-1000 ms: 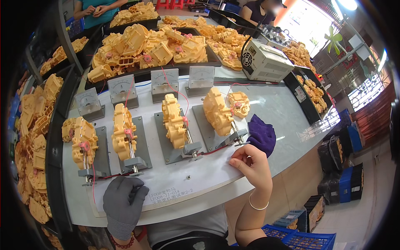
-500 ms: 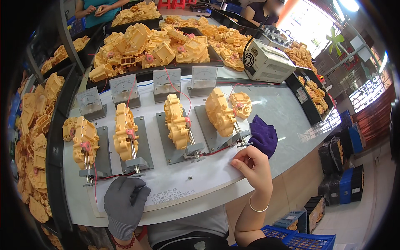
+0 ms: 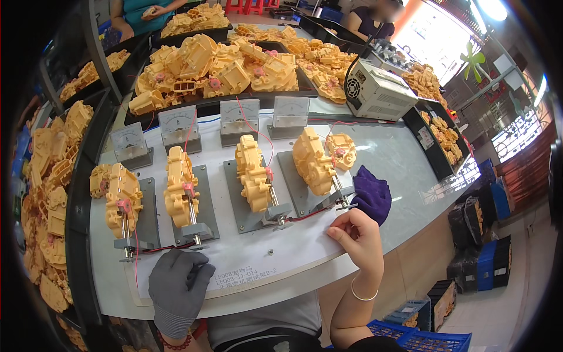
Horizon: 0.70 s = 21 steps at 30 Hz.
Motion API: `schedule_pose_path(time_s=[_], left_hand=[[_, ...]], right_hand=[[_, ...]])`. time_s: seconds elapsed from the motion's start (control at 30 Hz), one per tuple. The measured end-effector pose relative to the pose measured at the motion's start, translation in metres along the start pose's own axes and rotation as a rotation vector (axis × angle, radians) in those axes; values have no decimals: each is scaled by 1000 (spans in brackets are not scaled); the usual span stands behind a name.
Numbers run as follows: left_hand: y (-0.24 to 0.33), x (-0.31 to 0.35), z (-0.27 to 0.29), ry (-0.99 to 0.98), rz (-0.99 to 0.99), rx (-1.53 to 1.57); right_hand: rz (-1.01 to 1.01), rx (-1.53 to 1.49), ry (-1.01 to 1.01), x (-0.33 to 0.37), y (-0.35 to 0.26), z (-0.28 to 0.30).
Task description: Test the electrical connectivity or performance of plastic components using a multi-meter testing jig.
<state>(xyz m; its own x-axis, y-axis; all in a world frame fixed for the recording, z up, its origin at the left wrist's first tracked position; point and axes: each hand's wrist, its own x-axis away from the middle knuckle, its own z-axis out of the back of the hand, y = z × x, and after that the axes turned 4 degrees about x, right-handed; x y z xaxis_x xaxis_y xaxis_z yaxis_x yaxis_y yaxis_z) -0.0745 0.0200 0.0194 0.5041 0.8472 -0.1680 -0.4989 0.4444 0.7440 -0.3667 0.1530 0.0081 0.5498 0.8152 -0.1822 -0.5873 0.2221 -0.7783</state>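
Note:
My left hand [image 3: 180,286], in a grey glove, rests on the front edge of the white sheet [image 3: 311,252] with its fingers curled in. No object shows in it. My bare right hand [image 3: 356,233] is closed near the sheet's right corner, thumb close to the bent forefinger, nothing visible between them. Beyond the hands, yellow plastic gearbox housings with pink parts sit on grey test stands: one at far left [image 3: 123,199], a second [image 3: 180,188], a third [image 3: 253,173] and one at right [image 3: 312,161]. Metal shafts and clamps face me.
Analog meters [image 3: 239,117] stand behind the stands, joined by thin red wires. A purple cloth [image 3: 371,195] lies right of my right hand. Black trays [image 3: 306,88] heaped with yellow housings line the back and left. A beige power unit [image 3: 381,91] stands behind. Co-workers sit beyond.
The whole view has shifted slightly, so the stands and meters appear a little further right and lower. Both my hands keep their poses. A co-worker's hands at the back have moved.

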Motion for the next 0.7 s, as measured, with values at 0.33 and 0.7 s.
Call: schedule_pose_path(time_s=[0.33,0.7], left_hand=[[-3,2,5,15,-13,-42],[-7,1,5,-14,-130,-92]], right_hand=[[47,-23,-19,-4,0,-7],[19,104,160,6,-17,-16]])
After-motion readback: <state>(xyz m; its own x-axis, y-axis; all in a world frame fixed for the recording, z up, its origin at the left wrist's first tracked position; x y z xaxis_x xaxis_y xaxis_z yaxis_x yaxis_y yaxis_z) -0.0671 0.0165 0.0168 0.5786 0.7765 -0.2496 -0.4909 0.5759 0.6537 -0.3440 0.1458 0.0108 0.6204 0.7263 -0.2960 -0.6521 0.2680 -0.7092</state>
